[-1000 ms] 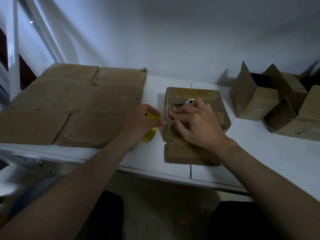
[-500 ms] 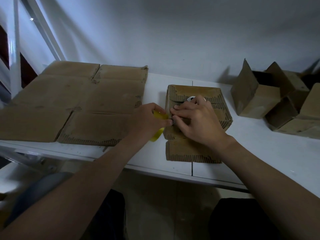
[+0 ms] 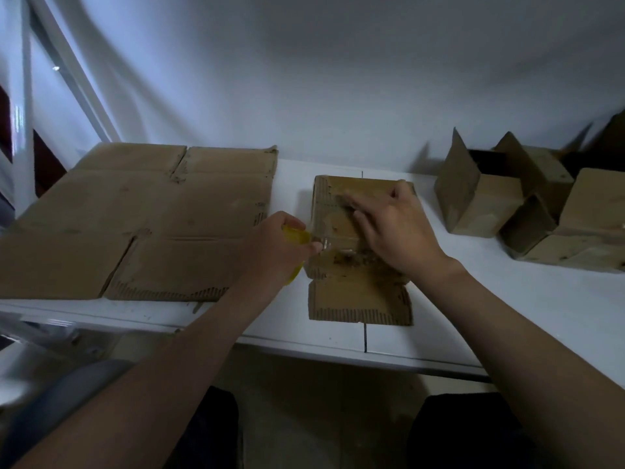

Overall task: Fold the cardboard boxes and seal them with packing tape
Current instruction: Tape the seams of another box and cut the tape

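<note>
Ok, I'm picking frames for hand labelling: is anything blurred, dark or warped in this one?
Head view: dim overall, with cool light from the upper left; the right hand is motion-blurred over the small cardboard box, its fingertips smeared; the left hand holding the yellow tape roll is sharper; the wide-angle lens bends the front edge of the white table.

I can read no text, label, brand or number here. The cardboard box (image 3: 358, 296) in front of me shows only plain brown faces. On the yellow tape roll (image 3: 297, 233) in my left hand (image 3: 274, 247) I make out no print.
</note>
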Motion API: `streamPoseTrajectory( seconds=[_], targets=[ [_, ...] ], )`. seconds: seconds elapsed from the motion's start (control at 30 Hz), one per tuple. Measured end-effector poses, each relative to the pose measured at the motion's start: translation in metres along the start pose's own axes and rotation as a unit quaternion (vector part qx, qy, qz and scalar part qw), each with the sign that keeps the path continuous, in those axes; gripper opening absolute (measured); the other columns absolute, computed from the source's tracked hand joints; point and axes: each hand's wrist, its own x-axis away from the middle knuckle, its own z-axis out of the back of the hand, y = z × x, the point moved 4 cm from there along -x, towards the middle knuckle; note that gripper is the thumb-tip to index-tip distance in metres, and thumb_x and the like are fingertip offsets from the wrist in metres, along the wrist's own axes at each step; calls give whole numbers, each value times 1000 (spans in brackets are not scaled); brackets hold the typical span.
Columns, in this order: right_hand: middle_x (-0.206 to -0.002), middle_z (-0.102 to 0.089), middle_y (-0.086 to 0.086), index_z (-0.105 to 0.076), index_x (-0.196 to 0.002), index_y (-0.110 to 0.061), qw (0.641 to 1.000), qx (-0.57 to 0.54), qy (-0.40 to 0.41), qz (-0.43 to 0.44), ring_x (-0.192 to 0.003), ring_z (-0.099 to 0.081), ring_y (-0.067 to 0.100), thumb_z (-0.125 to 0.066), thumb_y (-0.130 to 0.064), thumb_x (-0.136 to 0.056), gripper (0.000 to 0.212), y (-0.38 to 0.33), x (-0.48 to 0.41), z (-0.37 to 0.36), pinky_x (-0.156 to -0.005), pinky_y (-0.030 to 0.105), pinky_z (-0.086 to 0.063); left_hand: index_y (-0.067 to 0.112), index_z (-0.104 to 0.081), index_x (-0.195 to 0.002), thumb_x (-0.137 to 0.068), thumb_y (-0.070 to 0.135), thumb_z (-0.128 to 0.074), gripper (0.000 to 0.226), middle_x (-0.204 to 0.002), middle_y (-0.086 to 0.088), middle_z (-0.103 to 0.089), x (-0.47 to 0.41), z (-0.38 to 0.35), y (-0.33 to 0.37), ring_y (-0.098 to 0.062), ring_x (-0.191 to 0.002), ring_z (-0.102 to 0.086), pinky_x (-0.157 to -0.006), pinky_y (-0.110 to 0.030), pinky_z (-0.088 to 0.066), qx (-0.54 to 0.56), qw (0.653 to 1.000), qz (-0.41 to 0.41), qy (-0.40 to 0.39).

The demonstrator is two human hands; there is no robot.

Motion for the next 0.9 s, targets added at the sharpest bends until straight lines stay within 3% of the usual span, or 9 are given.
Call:
streamPoseTrajectory(
  seconds=[0.07,0.2,0.33,0.43,0.53,0.63,0.7,0.8,0.9],
  targets=[
    [-126,-64,2,-61,-137,-27,997,47,-30,-49,-103,-43,31,-49,-39,-103,38,14,-3,-7,-89,44,-41,33,-60,-110,-77,46,-84,43,-105,10,-59,3,2,-1,-12,-88,-58,-67,-31,-50,24,1000,8,-16],
    [-116,-67,0,-69,-127,-31,994,1,-67,-88,-107,-44,32,-58,-41,-100,31,29,-12,-8,-94,49,-42,32,-62,-118,-74,49,-84,52,-117,7,-59,7,6,-9,-19,-100,-59,-75,-35,-49,9,999,40,-30],
    [-116,-64,3,-70,-126,-27,984,-59,-94,-140,-112,-42,30,-66,-43,-96,34,40,-15,-4,-99,44,-41,32,-60,-119,-79,39,-84,47,-120,6,-55,15,11,-12,-21,-105,-56,-63,-30,-47,56,996,67,-37],
    [-135,-53,4,-68,-124,-31,978,-65,-109,-165,-129,-36,31,-68,-51,-91,38,47,-12,-6,-108,47,-35,32,-60,-116,-81,38,-82,42,-117,5,-55,19,19,-18,-21,-102,-55,-79,-38,-51,50,994,91,-25],
    [-153,-43,4,-64,-103,-31,963,-118,-143,-196,-144,-30,31,-74,-56,-83,33,58,-15,-7,-112,50,-30,33,-68,-105,-80,40,-83,30,-115,5,-60,24,31,-6,-22,-103,-60,-86,-41,-54,110,987,114,-30],
    [-130,-59,3,-56,-78,-30,954,-184,-149,-183,-124,-50,32,-77,-53,-82,31,59,-16,-5,-95,40,-40,29,-71,-107,-86,31,-76,22,-116,-2,-65,38,29,17,-25,-101,-65,-82,-41,-57,178,976,89,-93],
    [-134,-56,3,-55,-72,-30,958,-179,-142,-176,-123,-51,27,-76,-51,-84,31,60,-13,-2,-102,46,-40,23,-65,-115,-93,23,-68,22,-108,-10,-74,52,17,28,-30,-93,-72,-82,-46,-59,223,961,68,-147],
    [-146,-52,7,-62,-92,-19,958,-171,-148,-176,-132,-49,25,-69,-44,-93,26,65,-9,0,-106,41,-39,20,-53,-123,-100,20,-59,24,-99,-9,-78,67,-10,36,-29,-88,-76,-81,-45,-60,215,961,41,-168],
    [-130,-62,10,-62,-101,-14,958,-165,-152,-177,-115,-58,31,-65,-40,-96,27,68,-3,4,-89,39,-46,25,-49,-125,-103,22,-56,23,-104,-5,-78,64,-29,38,-25,-92,-76,-89,-49,-58,230,960,54,-147]
  ],
)
